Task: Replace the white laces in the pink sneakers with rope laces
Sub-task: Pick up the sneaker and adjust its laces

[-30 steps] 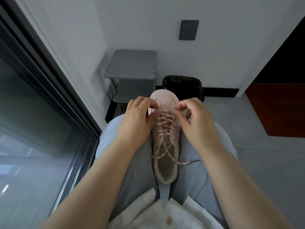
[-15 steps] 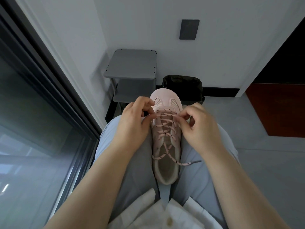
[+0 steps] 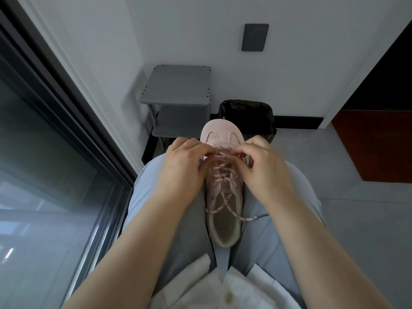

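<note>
- The pink sneaker [image 3: 223, 192] lies wedged between the thighs [image 3: 278, 230], long axis running straight away from the body, toe far, heel opening nearest
- The rope lace [image 3: 219, 206] criss-crosses its eyelets; loose ends trail by the heel opening
- Left hand [image 3: 185, 168] and right hand [image 3: 265, 170] flank the toe-end rows, equally near, each with fingertips curled in, pinching the lace from its own side
- Forearms converge over the lap, wrists bent inward
</note>
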`<control>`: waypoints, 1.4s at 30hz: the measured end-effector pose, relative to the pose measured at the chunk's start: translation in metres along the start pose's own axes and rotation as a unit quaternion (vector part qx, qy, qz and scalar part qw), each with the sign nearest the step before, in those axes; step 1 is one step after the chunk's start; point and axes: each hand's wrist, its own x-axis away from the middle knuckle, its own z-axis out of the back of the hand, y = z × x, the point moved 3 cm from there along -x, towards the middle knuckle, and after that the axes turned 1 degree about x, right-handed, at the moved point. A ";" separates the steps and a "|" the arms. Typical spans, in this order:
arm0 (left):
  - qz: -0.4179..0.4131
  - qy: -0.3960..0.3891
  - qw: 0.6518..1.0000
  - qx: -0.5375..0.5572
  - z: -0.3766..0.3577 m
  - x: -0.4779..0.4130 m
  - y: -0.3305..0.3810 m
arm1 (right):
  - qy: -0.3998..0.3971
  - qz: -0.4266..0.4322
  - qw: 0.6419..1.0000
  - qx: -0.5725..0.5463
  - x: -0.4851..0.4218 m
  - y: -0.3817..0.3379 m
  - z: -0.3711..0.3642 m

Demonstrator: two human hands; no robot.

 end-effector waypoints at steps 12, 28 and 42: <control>-0.022 -0.006 1.000 0.003 0.004 0.004 0.002 | 0.003 -0.006 1.000 -0.026 0.009 0.003 0.009; 0.036 0.000 0.999 -0.010 0.009 0.012 -0.005 | -0.016 -0.028 0.999 0.015 0.015 0.003 0.012; 0.030 0.039 0.999 0.005 0.011 0.012 -0.008 | -0.005 -0.013 1.000 -0.007 0.016 0.004 0.014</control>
